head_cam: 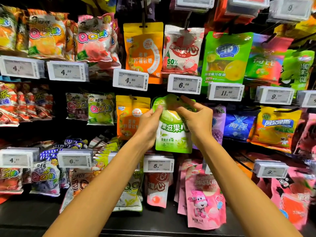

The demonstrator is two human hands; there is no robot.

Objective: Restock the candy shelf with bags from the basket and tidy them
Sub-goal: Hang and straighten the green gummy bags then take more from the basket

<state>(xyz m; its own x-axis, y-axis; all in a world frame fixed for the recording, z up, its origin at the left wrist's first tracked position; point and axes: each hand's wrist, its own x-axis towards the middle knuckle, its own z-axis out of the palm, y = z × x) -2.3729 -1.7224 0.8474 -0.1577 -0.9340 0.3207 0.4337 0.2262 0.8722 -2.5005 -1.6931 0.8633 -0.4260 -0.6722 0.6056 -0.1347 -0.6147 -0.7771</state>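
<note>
Both hands hold one green bag (172, 132) up in front of the middle row of the candy shelf (119, 224). The left hand (148, 124) has its grip pressed on the bag's upper left edge, thumb on the front. The right hand (196, 120) pinches the bent-over top flap near the small hang hole (177, 99), its fingers (187, 100) reaching above it. The bag hangs upright, long axis vertical, its top tipped toward the shelf just under the 6.09 price tag (184, 84).

The coming move likely turns on that hole meeting a peg; the peg itself seems hidden behind the flap and the tag, so it cannot be told whether the hole is already threaded. The right hand is nearer the hole and would steer it, while the left steadies the body. An orange bag (127, 117) hangs just beside on the left and a purple bag (218, 125) sits behind on the right.
</note>
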